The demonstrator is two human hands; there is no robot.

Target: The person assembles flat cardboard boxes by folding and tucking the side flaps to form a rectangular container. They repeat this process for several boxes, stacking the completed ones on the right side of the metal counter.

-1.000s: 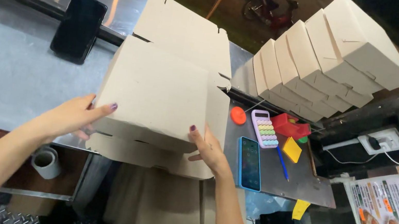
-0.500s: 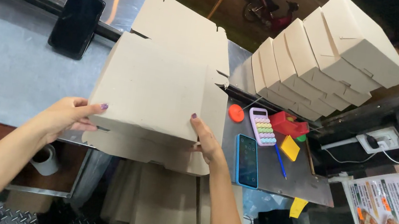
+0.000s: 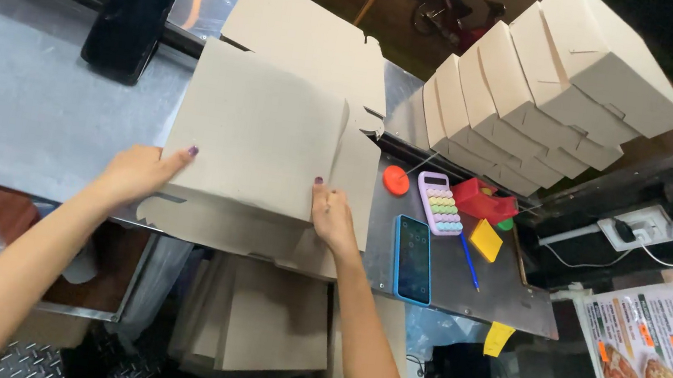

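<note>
A flat, unfolded cardboard box blank lies on the steel counter, its near flap hanging over the front edge. My left hand rests on the blank's left edge with fingers stretched out. My right hand presses on the near right part of the blank, fingertips on the fold line. Both hands touch the cardboard; neither one wraps around it.
A black phone lies at the counter's back left. A leaning row of folded boxes stands at the right. Near my right hand lie a blue phone, a pastel calculator, an orange disc. More flat blanks stand below the counter.
The blank's raised panel has come down flatter onto the counter. My left hand slid in along the left edge and my right hand moved slightly left on the near fold.
</note>
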